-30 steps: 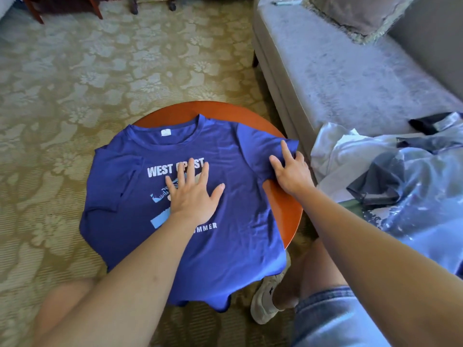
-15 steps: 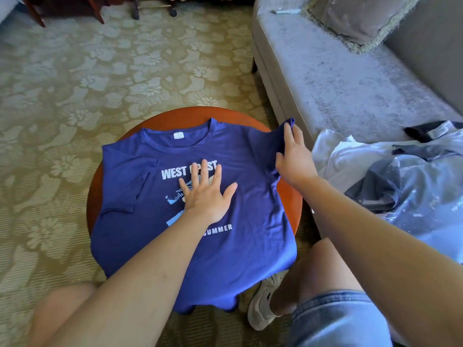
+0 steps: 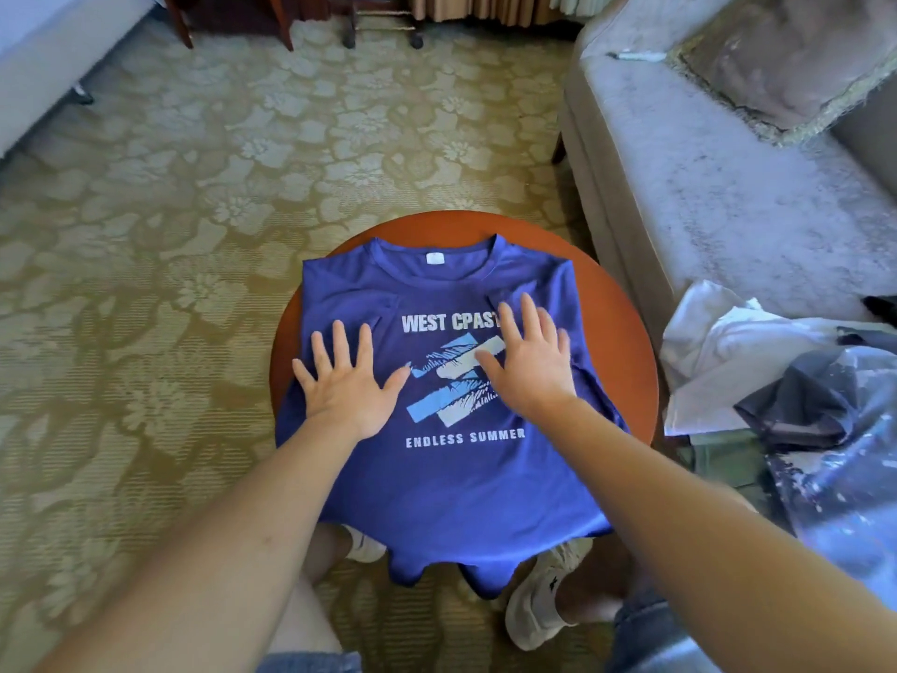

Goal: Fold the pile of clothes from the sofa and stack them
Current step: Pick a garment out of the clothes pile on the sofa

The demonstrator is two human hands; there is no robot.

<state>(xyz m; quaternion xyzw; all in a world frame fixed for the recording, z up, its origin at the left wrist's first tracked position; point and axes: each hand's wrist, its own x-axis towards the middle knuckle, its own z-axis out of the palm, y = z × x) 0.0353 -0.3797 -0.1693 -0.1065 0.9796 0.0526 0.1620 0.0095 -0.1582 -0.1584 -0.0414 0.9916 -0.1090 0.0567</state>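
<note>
- Carpet [image 3: 194,211]: olive with a pale flower pattern, fills the left and top centre of the frame.
- Sofa [image 3: 704,211]: grey, runs down the right side.
- Pile of clothes [image 3: 776,381]: white, dark grey and speckled blue pieces, crumpled on the sofa seat at the right edge, just beside the table.
- T-shirt [image 3: 451,478]: blue, printed "ENDLESS SUMMER", lies face up at centre frame on the table. Both sleeves are turned inward and the hem hangs over the near edge.
- Table [image 3: 626,342]: round, reddish-brown, mostly covered by the T-shirt.
- Cushion [image 3: 786,55]: grey, fringed, on the sofa at upper right.
- Left hand [image 3: 347,381]: flat, fingers spread wide, presses the shirt's left side.
- Right hand [image 3: 529,366]: flat, fingers straight, presses the shirt's right side over the print.
- Shoe [image 3: 539,604]: pale, on the carpet below the hem.
</note>
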